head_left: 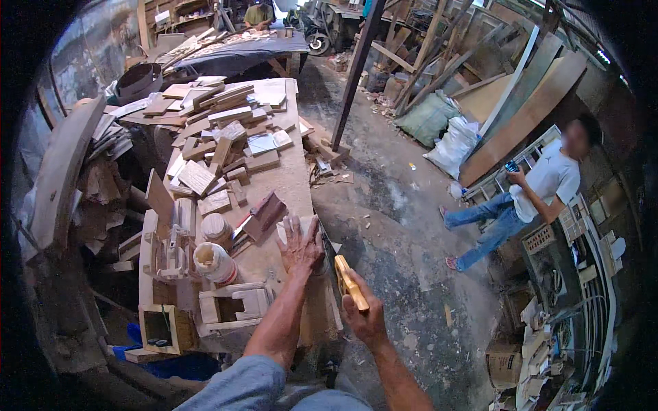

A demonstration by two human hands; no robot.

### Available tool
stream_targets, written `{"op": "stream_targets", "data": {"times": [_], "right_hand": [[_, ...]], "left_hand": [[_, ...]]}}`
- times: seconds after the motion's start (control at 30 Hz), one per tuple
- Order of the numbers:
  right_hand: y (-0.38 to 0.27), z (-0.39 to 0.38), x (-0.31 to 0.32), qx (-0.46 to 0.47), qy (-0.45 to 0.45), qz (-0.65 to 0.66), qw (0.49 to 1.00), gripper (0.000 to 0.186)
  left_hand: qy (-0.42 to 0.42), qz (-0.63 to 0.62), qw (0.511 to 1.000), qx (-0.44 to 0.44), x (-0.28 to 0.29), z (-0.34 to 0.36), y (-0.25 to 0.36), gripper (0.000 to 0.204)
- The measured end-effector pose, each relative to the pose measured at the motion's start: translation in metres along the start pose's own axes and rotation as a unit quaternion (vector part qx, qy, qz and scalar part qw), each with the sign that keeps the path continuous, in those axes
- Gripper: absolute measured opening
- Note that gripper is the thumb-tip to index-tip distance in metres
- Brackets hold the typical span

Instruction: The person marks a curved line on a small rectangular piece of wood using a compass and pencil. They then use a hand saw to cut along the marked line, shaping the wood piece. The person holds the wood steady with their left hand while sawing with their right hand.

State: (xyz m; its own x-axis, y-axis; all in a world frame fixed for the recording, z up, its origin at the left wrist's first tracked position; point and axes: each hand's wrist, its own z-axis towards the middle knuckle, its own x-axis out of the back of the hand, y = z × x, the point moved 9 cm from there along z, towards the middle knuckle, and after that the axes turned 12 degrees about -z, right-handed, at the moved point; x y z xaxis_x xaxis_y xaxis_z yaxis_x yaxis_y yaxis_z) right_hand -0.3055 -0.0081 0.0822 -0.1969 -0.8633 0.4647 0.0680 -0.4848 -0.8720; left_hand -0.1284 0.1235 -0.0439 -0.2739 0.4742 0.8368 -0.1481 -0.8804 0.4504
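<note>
My right hand (367, 318) is wrapped round the yellow handle of a handsaw (350, 282). The dark, thin blade points away from me along the right edge of the workbench (291, 137). Just left of the blade, my left hand (301, 248) lies flat with its fingers spread, pressing on a pale wood piece (281, 231) at the bench edge. The hand covers most of that piece, and where the blade meets the wood is hard to make out. A reddish-brown wood block (264, 216) lies beyond my left fingers.
Wood offcuts (223, 133) are heaped on the far bench. Two jars (215, 264) and a notched wooden frame (234, 305) stand left of my forearm. A dark post (356, 75) rises beyond the bench. A person (541, 185) stands at right; another person (259, 15) is at the back.
</note>
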Motion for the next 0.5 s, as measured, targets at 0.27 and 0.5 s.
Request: {"op": "stream_targets", "data": {"times": [0.27, 0.5], "right_hand": [[-0.006, 0.012, 0.0, -0.01, 0.009, -0.035, 0.999, 0.054], [0.04, -0.043, -0.009, 0.006, 0.05, -0.042, 0.998, 0.054]], "left_hand": [[-0.029, 0.024, 0.999, 0.003, 0.009, 0.0, 0.006, 0.051], [-0.059, 0.001, 0.998, 0.033, 0.009, 0.004, 0.008, 0.053]]}}
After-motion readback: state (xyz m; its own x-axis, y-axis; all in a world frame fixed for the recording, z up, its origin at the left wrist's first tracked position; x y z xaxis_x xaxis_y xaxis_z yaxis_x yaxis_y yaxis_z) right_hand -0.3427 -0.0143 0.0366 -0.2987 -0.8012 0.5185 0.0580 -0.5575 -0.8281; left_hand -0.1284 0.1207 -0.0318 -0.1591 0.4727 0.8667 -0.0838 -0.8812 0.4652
